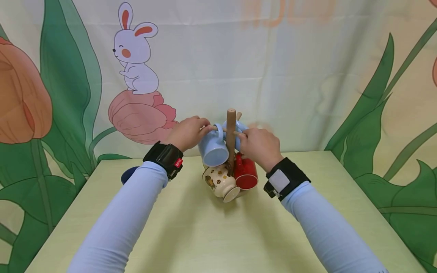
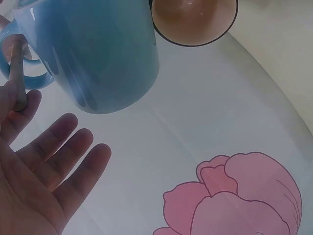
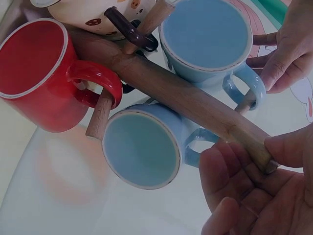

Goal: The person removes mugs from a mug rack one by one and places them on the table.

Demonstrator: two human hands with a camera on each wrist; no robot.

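Head view, centre: I pinch two pegs of an upright wooden mug rack (image 1: 231, 142), my left hand (image 1: 186, 134) and right hand (image 1: 261, 148) each gripping one. Most looks done: a light-blue ceramic mug (image 1: 215, 151), a second light-blue mug (image 3: 142, 152), a glossy red mug (image 1: 246, 175) and a cream patterned mug (image 1: 220, 182) hang there. Left over, perhaps: a dark-blue object (image 1: 127, 175), frame left on the bench (image 1: 256, 235). Right-wrist view alone clearly shows the red handle round its peg; left-wrist view, upper right, a dark-rimmed interior.
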